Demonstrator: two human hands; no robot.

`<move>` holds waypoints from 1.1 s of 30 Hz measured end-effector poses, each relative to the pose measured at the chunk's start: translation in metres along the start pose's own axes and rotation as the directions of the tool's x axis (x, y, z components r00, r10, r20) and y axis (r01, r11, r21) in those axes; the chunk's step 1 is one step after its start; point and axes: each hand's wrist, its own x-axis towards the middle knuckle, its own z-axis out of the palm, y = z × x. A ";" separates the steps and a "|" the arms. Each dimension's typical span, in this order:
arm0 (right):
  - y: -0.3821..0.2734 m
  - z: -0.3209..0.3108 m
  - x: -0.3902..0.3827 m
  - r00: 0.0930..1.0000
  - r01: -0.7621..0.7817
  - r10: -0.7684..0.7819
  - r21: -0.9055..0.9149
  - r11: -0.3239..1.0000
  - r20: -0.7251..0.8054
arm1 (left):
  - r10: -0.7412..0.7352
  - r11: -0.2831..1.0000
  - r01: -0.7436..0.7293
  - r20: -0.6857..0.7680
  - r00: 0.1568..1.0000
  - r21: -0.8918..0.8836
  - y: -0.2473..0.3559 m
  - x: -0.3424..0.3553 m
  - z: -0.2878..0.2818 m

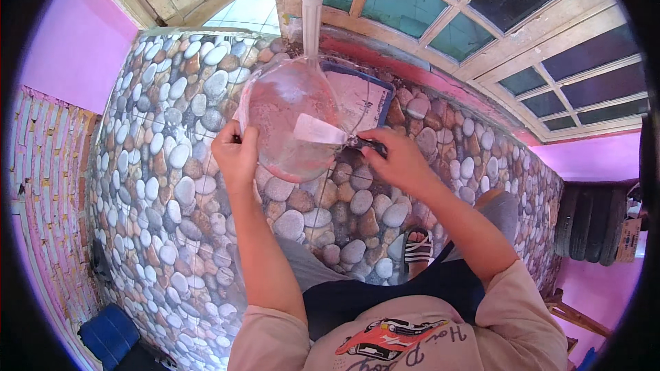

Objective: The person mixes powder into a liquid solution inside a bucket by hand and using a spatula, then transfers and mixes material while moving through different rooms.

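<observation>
Between my hands is a round, pale plastic bucket (287, 163), its inside smeared with pinkish material. My left hand (237, 151) pinches the bucket's left rim between thumb and fingers. In my right hand (397, 156) is a scraper (319, 128), gripped by its dark handle. Its wide pale blade reaches over the bucket from the right side. The blade's face is whitish; whether it touches the bucket wall I cannot tell. A thin wire handle (366, 99) curves up at the bucket's right.
Behind the bucket lies a flat pinkish package (368, 89) with a blue edge. A white turned post (313, 14) stands at the far side, beside a paned wooden frame (454, 10). Pebble-patterned flooring (172, 185) surrounds me. Stacked tyres (595, 223) are at right, a blue container (110, 333) lower left.
</observation>
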 end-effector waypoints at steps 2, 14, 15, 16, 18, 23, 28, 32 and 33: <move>0.012 -0.019 -0.007 0.994 -0.073 0.057 0.163 0.984 0.097 | 0.001 0.999 0.000 -0.028 1.000 0.034 -0.004 0.004 -0.007; 0.187 -0.011 0.033 0.971 -0.230 0.236 -0.113 0.967 0.042 | 0.056 0.990 -0.035 -0.151 0.987 0.134 0.001 0.009 -0.026; 0.208 0.003 0.039 0.970 -0.234 0.239 -0.113 0.966 0.038 | 0.057 0.991 -0.037 -0.147 0.988 0.132 0.001 0.010 -0.024; 0.231 0.019 0.046 0.962 -0.269 0.273 -0.145 0.952 0.009 | 0.034 0.993 -0.017 -0.148 0.988 0.119 -0.002 0.010 -0.023; 0.256 0.043 0.053 0.952 -0.303 0.306 -0.172 0.937 -0.010 | 0.009 0.993 0.009 -0.152 0.988 0.116 -0.001 0.009 -0.023; 0.255 0.077 0.069 0.930 -0.363 0.367 -0.114 0.925 0.018 | 0.049 0.995 -0.034 -0.162 0.986 0.097 0.004 0.005 -0.031; 0.266 0.106 0.079 0.927 -0.369 0.373 0.095 0.924 -0.026 | 0.024 0.993 -0.006 -0.148 0.989 0.118 0.012 0.002 -0.027; 0.260 0.123 0.089 0.927 -0.342 0.361 0.170 0.924 -0.100 | 0.045 0.994 -0.031 -0.140 0.989 0.102 0.012 0.000 -0.028; 0.259 0.124 0.090 0.927 -0.343 0.363 0.172 0.923 -0.097 | 0.044 0.994 -0.030 -0.140 0.989 0.105 0.013 0.000 -0.029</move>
